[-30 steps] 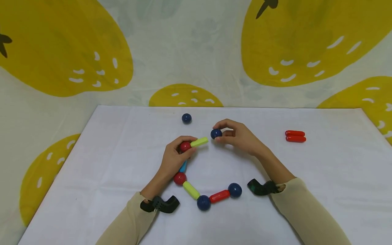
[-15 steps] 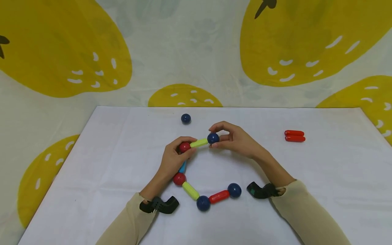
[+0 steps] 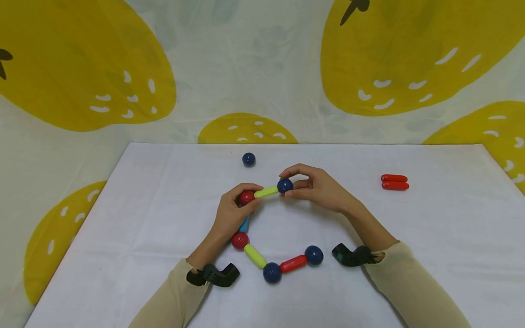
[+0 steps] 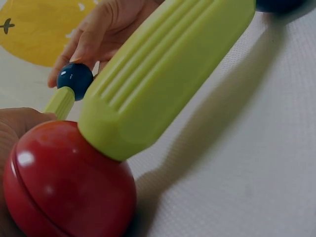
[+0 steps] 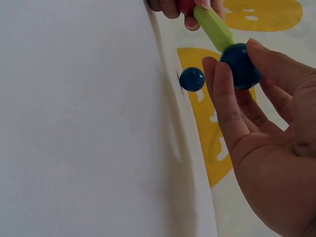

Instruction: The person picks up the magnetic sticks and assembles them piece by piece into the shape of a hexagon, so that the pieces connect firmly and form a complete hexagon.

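My left hand (image 3: 234,207) grips a red ball (image 3: 247,197), from which a lime rod (image 3: 266,192) points right. At that rod's far end is a dark blue ball (image 5: 240,66), pinched by my right hand (image 3: 321,189) between thumb and fingertips; ball and rod touch. Below the left hand a chain runs on: a light blue rod (image 3: 244,224) partly hidden by the hand, a second red ball (image 4: 69,182), another lime rod (image 4: 168,74), a blue ball (image 3: 272,273), a red rod (image 3: 293,263) and an end blue ball (image 3: 314,255).
A loose dark blue ball (image 3: 249,159) lies near the back edge of the white table (image 3: 164,173). Two red rods (image 3: 395,182) lie side by side at the right. Behind hangs a cloth (image 3: 246,68) with yellow prints.
My right hand has moved slightly left and brought its blue ball against the free end of the lime rod. In the last half second both hands have barely moved.
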The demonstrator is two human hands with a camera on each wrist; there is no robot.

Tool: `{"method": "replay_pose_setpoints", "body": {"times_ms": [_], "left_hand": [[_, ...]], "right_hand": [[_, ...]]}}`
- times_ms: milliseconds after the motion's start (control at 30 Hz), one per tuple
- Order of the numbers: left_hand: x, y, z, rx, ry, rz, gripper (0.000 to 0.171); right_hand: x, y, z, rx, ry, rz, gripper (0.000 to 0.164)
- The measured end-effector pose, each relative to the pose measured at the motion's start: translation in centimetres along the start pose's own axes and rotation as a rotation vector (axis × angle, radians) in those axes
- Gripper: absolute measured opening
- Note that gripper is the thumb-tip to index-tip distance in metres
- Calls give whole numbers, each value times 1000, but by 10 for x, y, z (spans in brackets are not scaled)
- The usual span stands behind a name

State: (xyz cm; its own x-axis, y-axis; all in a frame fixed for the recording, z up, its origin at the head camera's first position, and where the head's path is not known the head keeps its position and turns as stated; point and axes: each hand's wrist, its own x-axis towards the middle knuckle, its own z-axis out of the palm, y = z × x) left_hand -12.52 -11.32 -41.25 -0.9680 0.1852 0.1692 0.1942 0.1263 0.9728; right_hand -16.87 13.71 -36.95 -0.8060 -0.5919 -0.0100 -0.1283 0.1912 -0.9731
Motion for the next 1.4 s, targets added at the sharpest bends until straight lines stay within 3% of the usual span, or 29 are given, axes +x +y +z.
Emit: {"method": "replay_pose_setpoints", "body": {"times_ms": [333,600,933,1233,1400], "left_hand": [[-1,1,1,15,2,-23,25],[-1,1,0,-2,2,-19,24],[-1,2,-1,12,-4,-6,29],[2,5,0,17,0,-84,29],[5,9,-3,35,-22,-90,29]], "right_hand": [[-13,4,-11,-48,4,10,37],[-47,-3,-34,-119,44,6,40],[-106,-4,-72,-241,241,105,36],[-150,2,-103,-398,361,95,35],[-167,13,-114,-498,456,131,30]]}}
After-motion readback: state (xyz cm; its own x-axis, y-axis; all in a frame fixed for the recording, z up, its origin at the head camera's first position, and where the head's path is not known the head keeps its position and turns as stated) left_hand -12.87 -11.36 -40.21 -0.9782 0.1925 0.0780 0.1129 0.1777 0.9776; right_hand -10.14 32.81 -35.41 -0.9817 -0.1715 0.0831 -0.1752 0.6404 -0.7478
